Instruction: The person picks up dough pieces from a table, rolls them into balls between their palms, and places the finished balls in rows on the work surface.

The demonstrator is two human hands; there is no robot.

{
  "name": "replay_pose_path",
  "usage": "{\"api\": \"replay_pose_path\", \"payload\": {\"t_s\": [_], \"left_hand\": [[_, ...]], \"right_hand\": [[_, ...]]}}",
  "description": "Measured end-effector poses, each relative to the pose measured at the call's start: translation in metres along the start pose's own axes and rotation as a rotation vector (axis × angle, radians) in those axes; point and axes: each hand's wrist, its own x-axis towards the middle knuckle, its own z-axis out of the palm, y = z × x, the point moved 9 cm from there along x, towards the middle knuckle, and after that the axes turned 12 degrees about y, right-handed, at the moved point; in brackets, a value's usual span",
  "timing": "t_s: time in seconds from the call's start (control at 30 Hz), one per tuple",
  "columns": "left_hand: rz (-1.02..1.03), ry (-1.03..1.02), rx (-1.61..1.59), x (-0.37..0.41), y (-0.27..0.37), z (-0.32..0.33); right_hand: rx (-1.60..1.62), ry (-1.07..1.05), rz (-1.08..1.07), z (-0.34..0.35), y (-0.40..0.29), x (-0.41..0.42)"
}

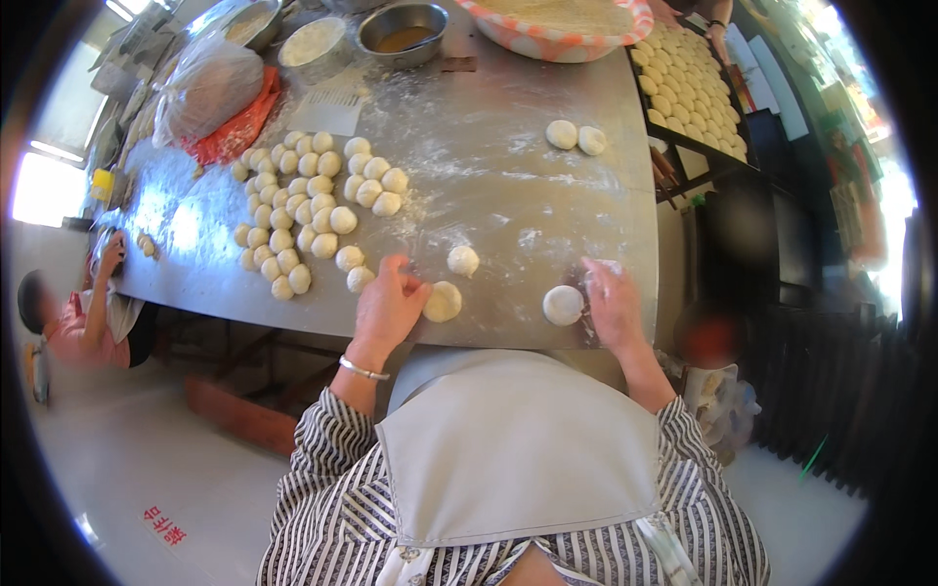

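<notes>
My left hand (390,304) is at the metal table's (506,212) near edge, its thumb and fingers apart, thumb tip at the rim of a flattened dough round (442,302). To the right, my right hand (610,300) lies beside another dough round (563,305), fingers extended; a narrow gap shows between them. Between the hands and slightly farther off sits a floured dough ball (463,261). Two dough pieces (562,135) lie side by side farther back on the right. Many dough balls (299,187) cluster left of centre, two of them (350,258) close to my left fingers.
Along the far side stand a steel bowl (402,35), a flour container (315,45) and a large orange-and-white basin (560,45). A plastic bag (209,88) lies on red plastic at left. A tray of dough pieces (689,91) is back right, near another person's hands. Another person (91,322) is at far left.
</notes>
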Motion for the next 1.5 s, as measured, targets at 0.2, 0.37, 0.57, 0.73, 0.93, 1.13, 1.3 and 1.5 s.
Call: {"api": "replay_pose_path", "payload": {"t_s": [0.2,0.37,0.57,0.73,0.93,1.13,1.3,1.5], "left_hand": [[-0.031,-0.165,0.146,-0.004,-0.009,0.025],[0.113,-0.108,0.091,-0.010,0.006,0.028],[-0.072,-0.065,-0.256,-0.007,-0.004,0.005],[-0.009,0.014,-0.252,0.028,0.024,-0.021],[0.333,0.277,-0.149,0.077,0.097,-0.025],[0.494,0.134,-0.150,0.101,0.114,0.024],[0.188,0.067,-0.297,0.129,0.071,0.041],[-0.085,-0.125,-0.425,0.144,0.048,0.072]], "right_hand": [[-0.094,-0.105,-0.083,0.008,-0.011,-0.013],[-0.070,-0.344,0.138,0.022,-0.014,-0.010],[0.178,-0.426,0.174,0.020,-0.018,-0.008],[0.315,-0.353,0.263,0.007,-0.004,0.019],[0.187,-0.026,0.182,-0.027,-0.007,0.084],[0.180,0.021,-0.026,-0.027,-0.001,0.099],[0.123,-0.058,0.079,-0.029,0.025,0.106],[-0.133,-0.226,-0.035,0.003,0.018,0.123]]}}
